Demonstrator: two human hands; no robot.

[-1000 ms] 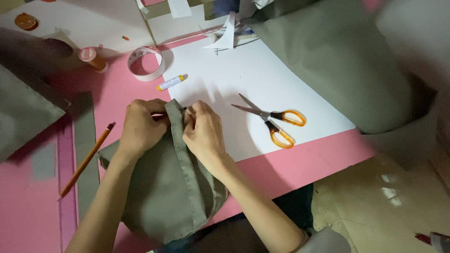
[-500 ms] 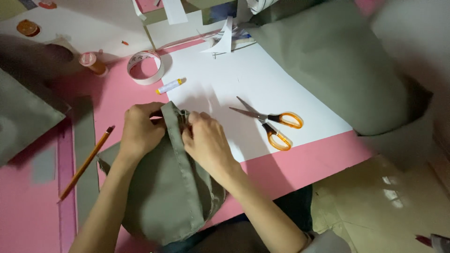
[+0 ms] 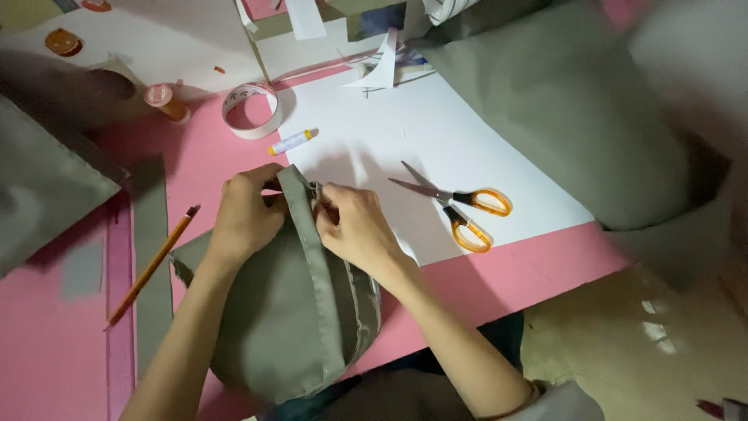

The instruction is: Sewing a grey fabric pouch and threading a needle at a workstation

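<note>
A rounded piece of olive-green fabric (image 3: 288, 312) with a folded strip along its edge lies on the pink table (image 3: 195, 156) in front of me. My left hand (image 3: 245, 214) grips the fabric's upper left part, fingers curled over it. My right hand (image 3: 354, 226) pinches the folded strip near its top end, close to the left hand. Both hands hold the same fabric piece.
Orange-handled scissors (image 3: 460, 206) lie open on a white sheet (image 3: 436, 132) to the right. A pencil (image 3: 152, 265), a tape roll (image 3: 251, 109), a small white marker (image 3: 291, 142) and a pink spool (image 3: 165, 101) lie around. More olive fabric (image 3: 561, 109) is heaped at the upper right and at the left (image 3: 39, 187).
My right hand has shifted slightly along the folded strip, and the view has moved a little; both hands stay on the fabric.
</note>
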